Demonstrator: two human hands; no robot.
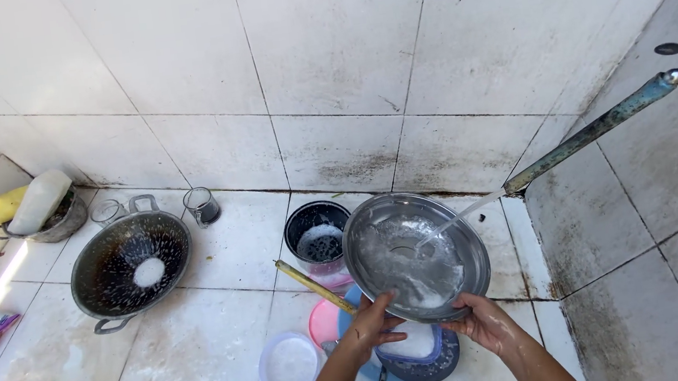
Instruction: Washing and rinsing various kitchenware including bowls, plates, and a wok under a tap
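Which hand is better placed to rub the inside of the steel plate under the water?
Left hand, probably: its fingers already curl over the steel plate rim, while the right hand supports it from below.

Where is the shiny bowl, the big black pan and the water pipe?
Steel bowl (pixel 415 250), head view, on its wet inside.
Black pan (pixel 119 260), head view, on its dark inside wall.
Water pipe (pixel 599 128), head view, on its middle stretch.

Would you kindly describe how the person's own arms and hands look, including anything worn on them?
Both forearms are bare, with no sleeves in view. The left hand and right hand wear no gloves, and no rings, watch or bracelets can be seen. Both hands look wet and glistening, the right wrist especially. The fingers are uncovered.
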